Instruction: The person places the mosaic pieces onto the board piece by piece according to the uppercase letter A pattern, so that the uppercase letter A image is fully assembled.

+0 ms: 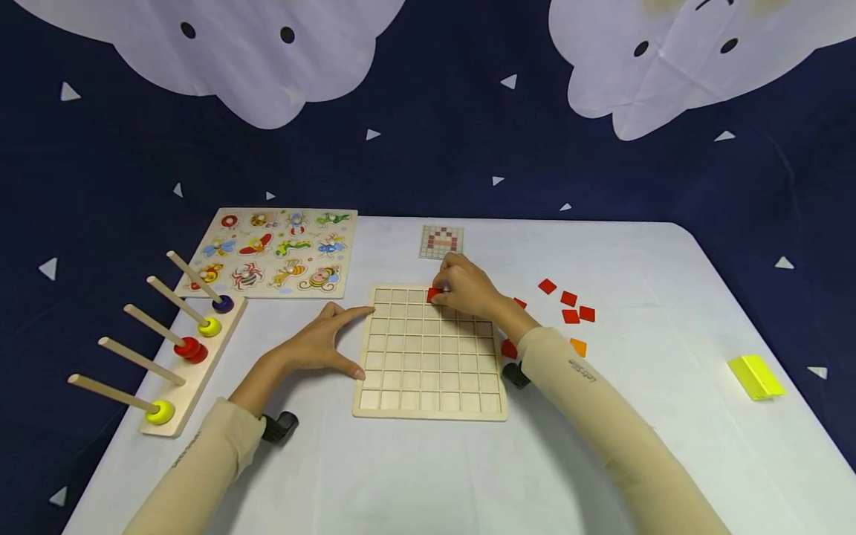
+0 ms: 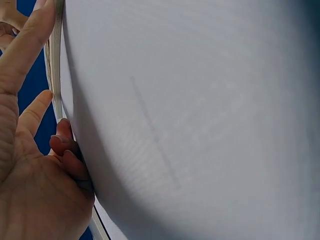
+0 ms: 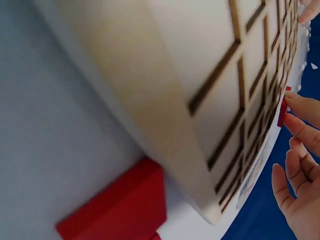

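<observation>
In the head view, a wooden grid board (image 1: 430, 416) lies on the white table. My right hand (image 1: 468, 286) pinches a red square tile (image 1: 433, 295) between thumb and finger over the board's top row. The right wrist view shows that tile (image 3: 283, 112) held at the fingertips, close to the grid. My left hand (image 1: 317, 343) touches the board's left edge with thumb and index finger spread wide. Its other fingers (image 2: 67, 145) are bent in the left wrist view. Behind the board lies a small card (image 1: 441, 242) printed with a red pattern on a grid.
Several loose red tiles (image 1: 571, 316) and an orange one (image 1: 578, 347) lie right of the board, partly behind the right arm. A pegged stacker (image 1: 217, 331) with rings and an insect puzzle (image 1: 267, 253) stand at left. A yellow block (image 1: 756, 377) sits far right.
</observation>
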Demonstrator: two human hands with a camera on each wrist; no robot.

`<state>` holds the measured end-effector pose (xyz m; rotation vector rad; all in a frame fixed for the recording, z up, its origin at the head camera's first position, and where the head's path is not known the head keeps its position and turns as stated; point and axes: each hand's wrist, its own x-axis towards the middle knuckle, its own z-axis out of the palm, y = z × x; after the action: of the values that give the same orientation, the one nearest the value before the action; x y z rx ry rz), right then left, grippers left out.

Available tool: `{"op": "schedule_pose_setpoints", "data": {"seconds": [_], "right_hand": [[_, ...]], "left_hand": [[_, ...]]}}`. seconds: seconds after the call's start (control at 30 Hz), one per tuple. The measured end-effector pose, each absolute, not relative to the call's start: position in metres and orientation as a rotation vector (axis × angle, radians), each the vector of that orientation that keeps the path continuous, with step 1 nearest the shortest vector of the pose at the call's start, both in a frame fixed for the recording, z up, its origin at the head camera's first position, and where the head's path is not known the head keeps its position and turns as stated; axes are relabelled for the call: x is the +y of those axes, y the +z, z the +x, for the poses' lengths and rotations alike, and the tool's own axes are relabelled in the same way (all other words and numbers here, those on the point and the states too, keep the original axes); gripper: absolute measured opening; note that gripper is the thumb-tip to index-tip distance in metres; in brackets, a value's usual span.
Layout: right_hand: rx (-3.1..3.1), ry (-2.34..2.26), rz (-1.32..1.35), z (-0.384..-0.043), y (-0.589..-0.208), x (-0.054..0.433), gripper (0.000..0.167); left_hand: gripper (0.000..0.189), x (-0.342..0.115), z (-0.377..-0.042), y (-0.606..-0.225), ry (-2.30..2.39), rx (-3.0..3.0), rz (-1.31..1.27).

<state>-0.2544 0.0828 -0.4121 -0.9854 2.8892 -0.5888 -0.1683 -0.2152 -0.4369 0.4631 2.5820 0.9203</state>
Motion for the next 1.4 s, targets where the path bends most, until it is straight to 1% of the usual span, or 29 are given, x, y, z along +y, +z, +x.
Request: {"op": "schedule_pose_setpoints", "data": {"seconds": [0.1, 0.3, 0.43, 0.57, 0.8, 0.9, 1.1, 1.27, 1.4], "right_hand": [[2.874, -0.598, -0.936, -0.255, -0.414, 0.083, 0.022], [2.82, -0.687, -0.852, -0.257, -0.417, 0.081, 0.012], [2.806, -0.715, -0.801, -0.258, -0.417, 0.078, 0.011], [2.82, -0.713, -0.761, -0.257, -0.415, 0.078, 0.013], [2.841, -0.615, -0.826, -0.25, -0.407, 0.088, 0.032], [2.846, -0.651, -0.831, -0.246, -0.401, 0.1, 0.032], [2.887, -0.71, -0.806, -0.224, -0.395, 0.135, 0.031], [2.898, -0.695, -0.78, -0.195, -0.399, 0.161, 0.032], [2.92, -0.636, -0.799, -0.178, -0.407, 0.177, 0.031]], "left_hand": [[0.115, -0.215, -0.168, -0.437, 0.927, 2.579, 0.461], [0.115, -0.214, -0.169, -0.437, 0.928, 2.577, 0.445], [0.115, -0.214, -0.17, -0.439, 0.928, 2.576, 0.447], [0.114, -0.214, -0.169, -0.438, 0.929, 2.581, 0.456], [0.114, -0.214, -0.168, -0.437, 0.93, 2.574, 0.455], [0.114, -0.215, -0.168, -0.437, 0.924, 2.578, 0.446], [0.115, -0.214, -0.169, -0.439, 0.91, 2.583, 0.442], [0.115, -0.214, -0.168, -0.44, 0.909, 2.584, 0.44], [0.114, -0.214, -0.169, -0.438, 0.907, 2.585, 0.45]]}}
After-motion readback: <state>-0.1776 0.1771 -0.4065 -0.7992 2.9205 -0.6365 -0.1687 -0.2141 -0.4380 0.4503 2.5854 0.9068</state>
